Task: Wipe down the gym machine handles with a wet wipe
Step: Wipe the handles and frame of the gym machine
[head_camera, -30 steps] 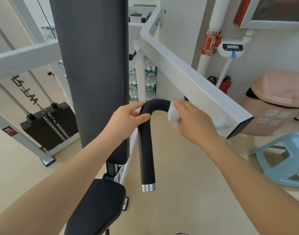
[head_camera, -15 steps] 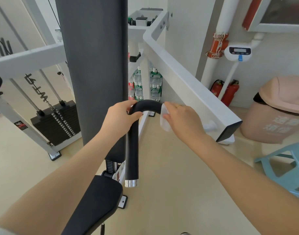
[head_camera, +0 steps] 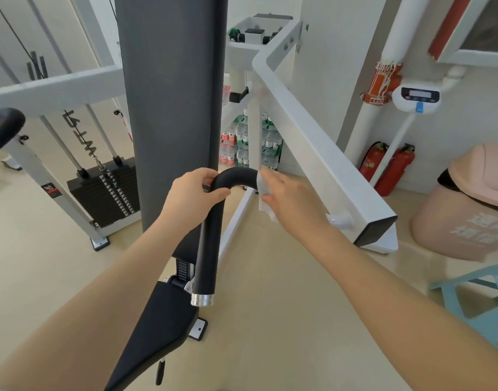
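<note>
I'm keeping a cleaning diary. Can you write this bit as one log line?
left hand: gripping handle bend | right hand: pressing wet wipe on handle top | stage: wiping

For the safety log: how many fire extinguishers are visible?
2. Both stand on the floor by the right wall: one left of the thin white pipe, one right of it. Others may be hidden.

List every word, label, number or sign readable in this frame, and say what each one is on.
No text here can be read for certain.
Frame post: dark lettering running down it, sideways and not legible.
Pink bin: pale characters on its front, too blurred to read.
Sticker on the frame leg: print too small.
Wall device: its screen shows nothing legible.
Water bottles: labels too small.
Fire extinguishers: label too small.
</note>
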### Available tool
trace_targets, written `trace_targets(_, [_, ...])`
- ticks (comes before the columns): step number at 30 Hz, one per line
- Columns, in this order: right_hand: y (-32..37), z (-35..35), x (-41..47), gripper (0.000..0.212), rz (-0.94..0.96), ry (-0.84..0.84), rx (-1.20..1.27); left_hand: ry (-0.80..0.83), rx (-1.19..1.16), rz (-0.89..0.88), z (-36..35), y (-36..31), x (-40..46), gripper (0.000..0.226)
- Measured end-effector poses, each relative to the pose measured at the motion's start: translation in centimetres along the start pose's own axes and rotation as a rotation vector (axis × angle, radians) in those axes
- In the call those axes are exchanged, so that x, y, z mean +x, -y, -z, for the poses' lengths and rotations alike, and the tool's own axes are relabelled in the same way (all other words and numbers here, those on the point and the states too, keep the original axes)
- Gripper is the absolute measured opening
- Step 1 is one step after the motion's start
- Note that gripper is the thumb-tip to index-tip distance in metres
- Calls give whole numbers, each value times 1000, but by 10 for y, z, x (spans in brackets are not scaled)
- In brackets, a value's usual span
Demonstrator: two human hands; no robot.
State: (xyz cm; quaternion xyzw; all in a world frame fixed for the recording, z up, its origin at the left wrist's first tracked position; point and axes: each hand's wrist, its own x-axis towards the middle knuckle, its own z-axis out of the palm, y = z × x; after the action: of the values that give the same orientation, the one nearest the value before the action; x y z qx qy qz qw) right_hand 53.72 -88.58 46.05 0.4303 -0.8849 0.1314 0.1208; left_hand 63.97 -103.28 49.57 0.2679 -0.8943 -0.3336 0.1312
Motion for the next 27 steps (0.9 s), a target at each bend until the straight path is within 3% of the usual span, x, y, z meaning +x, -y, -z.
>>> trace_targets(4, [-13,2,-24,43,-40,-119,-120,6,-16,20,0,0,0,37])
trace_targets(7, [5,9,5,30,5,-30,33,36,-99,67,8,-1,2,34])
trace_targets(9, [24,7,26,28,164,-53,50,77,-94,58,12,0,4,30])
trace_targets(13, [40,7,51,48,376,90,147,126,-209,149,22,14,3,24])
trace_targets(16, [54,8,35,49,675,145,-84,91,-288,243,33,31,-2,31])
trace_targets(18, [76,3,10,46,848,310,-164,103,-290,227,39,40,-6,27])
trace_targets(23, [86,16,11,40,591,317,-176,161,-261,162,49,56,-15,22])
trace_targets(27, [117,14,-22,24,802,595,-301,245,-251,146,54,64,-21,26])
